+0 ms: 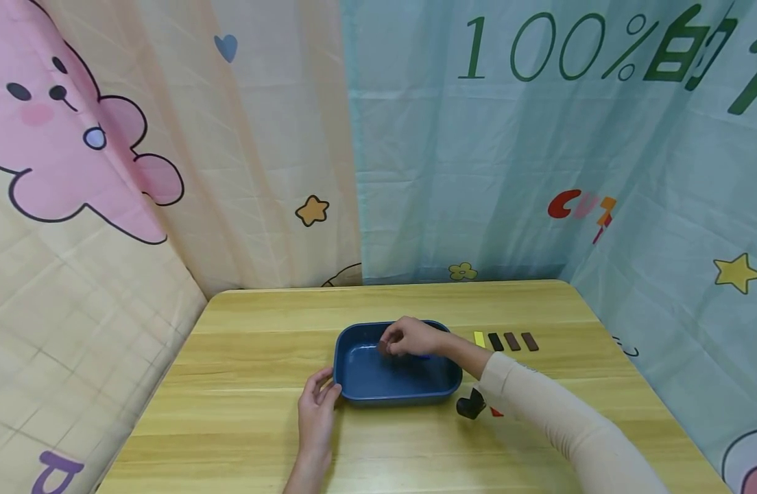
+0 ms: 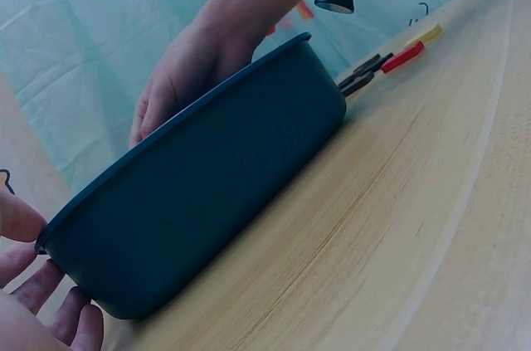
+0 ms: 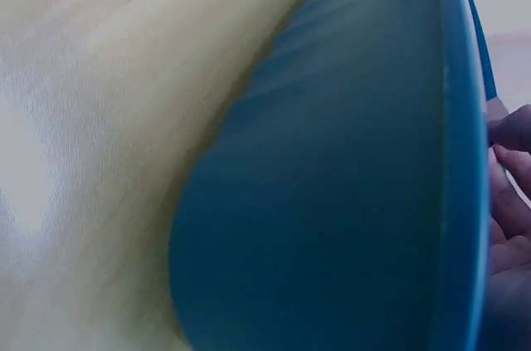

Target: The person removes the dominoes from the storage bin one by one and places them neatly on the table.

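A dark blue basin (image 1: pixel 395 398) sits on the wooden table. My left hand (image 1: pixel 317 410) is at its left end, with fingers spread against the rim and outer wall; the left wrist view shows these fingers (image 2: pixel 70 314) at the corner. Over the basin, my right hand (image 1: pixel 411 336) pinches a small brown strip (image 1: pixel 383 348) between thumb and fingertips. Part of a blue piece (image 1: pixel 424 356) shows inside the basin beneath that hand. In the right wrist view the near basin wall (image 3: pixel 332 177) hides most of the right hand (image 3: pixel 513 168).
Right of the basin lie a yellow strip (image 1: pixel 479 339), a black strip (image 1: pixel 496 342) and two brown strips (image 1: pixel 521 341). A red piece (image 1: pixel 497 412) lies partly hidden by the right sleeve (image 1: pixel 557 412). A black wrist camera (image 1: pixel 471 405) hangs under that wrist. Printed curtains (image 1: pixel 452 171) stand behind the table.
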{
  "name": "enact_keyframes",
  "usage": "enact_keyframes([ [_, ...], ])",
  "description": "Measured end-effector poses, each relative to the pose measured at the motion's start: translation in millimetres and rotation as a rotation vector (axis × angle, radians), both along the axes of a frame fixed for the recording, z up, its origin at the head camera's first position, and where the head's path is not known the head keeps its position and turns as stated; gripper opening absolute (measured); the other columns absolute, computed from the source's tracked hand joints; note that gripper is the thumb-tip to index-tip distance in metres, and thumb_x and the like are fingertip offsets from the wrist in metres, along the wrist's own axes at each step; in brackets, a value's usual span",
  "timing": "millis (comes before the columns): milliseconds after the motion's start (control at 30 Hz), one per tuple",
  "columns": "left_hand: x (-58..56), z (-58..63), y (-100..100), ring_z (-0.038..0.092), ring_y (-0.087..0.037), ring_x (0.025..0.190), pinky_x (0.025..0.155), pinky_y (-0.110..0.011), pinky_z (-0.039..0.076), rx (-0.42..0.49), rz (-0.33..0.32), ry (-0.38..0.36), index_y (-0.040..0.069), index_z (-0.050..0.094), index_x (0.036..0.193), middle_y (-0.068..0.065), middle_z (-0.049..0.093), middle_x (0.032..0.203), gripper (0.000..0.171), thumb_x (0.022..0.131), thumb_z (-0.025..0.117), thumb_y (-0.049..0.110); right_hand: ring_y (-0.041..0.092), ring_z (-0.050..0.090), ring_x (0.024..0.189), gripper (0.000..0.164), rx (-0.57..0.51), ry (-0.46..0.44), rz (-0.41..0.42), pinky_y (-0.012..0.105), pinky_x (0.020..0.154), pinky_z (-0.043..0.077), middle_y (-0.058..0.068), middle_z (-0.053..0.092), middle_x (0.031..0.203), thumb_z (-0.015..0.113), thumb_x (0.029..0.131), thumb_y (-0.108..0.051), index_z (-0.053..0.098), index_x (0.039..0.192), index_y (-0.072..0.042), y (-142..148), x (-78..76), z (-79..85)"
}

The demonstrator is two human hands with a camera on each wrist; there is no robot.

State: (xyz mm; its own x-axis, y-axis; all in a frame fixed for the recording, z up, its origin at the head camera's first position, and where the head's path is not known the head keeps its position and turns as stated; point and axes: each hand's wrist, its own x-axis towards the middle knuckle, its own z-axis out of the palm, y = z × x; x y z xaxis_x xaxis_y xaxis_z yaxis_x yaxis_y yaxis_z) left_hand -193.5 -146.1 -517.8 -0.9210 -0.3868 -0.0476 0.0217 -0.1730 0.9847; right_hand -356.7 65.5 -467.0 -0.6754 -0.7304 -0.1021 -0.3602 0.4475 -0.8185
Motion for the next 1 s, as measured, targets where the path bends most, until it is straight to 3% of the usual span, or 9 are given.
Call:
enact_keyframes([
  [167, 0.3, -0.4, 1, 0.057, -0.037, 0.126, 0.09, -0.02, 0.053, -0.003, 0.003, 0.004, -0.008, 0.055, 0.133, -0.025, 0.057, 0.138, 0.034, 0.1, 0.058, -0.005, 0.021, 0.068, 0.092, 0.018, -0.111, -0.174, -0.063, 0.04, 0.083, 0.061, 0.008, 0.071, 0.103, 0.065, 0.1, -0.003, 0.074, 0.114, 0.002, 6, -0.2, -2.3],
  [333, 0.7, 0.1, 2, 0.057, -0.038, 0.126, 0.09, -0.02, 0.053, 0.0, 0.008, 0.005, -0.008, 0.055, 0.133, -0.025, 0.057, 0.138, 0.034, 0.099, 0.058, -0.007, 0.025, 0.072, 0.095, 0.021, -0.175, -0.261, -0.12, 0.042, 0.084, 0.061, 0.011, 0.072, 0.108, 0.068, 0.098, -0.002, 0.073, 0.117, 0.006, 14, -3.2, -2.7],
  [867, 1.2, 0.1, 2, 0.059, -0.036, 0.123, 0.09, -0.02, 0.053, -0.016, 0.011, 0.026, -0.009, 0.055, 0.132, -0.027, 0.056, 0.138, 0.034, 0.098, 0.059, -0.005, 0.024, 0.071, 0.09, 0.021, -0.165, -0.227, -0.19, 0.041, 0.083, 0.061, 0.011, 0.074, 0.103, 0.068, 0.1, -0.009, 0.071, 0.116, 0.003, 50, -2.9, 12.3],
  [1000, 1.1, -0.3, 3, 0.061, -0.033, 0.119, 0.089, -0.02, 0.054, -0.022, 0.021, 0.04, -0.01, 0.056, 0.131, -0.028, 0.057, 0.136, 0.033, 0.098, 0.06, -0.006, 0.025, 0.072, 0.092, 0.021, -0.189, -0.248, -0.208, 0.048, 0.088, 0.059, 0.012, 0.074, 0.104, 0.069, 0.099, -0.008, 0.07, 0.116, 0.004, 60, -1.0, 16.1],
])
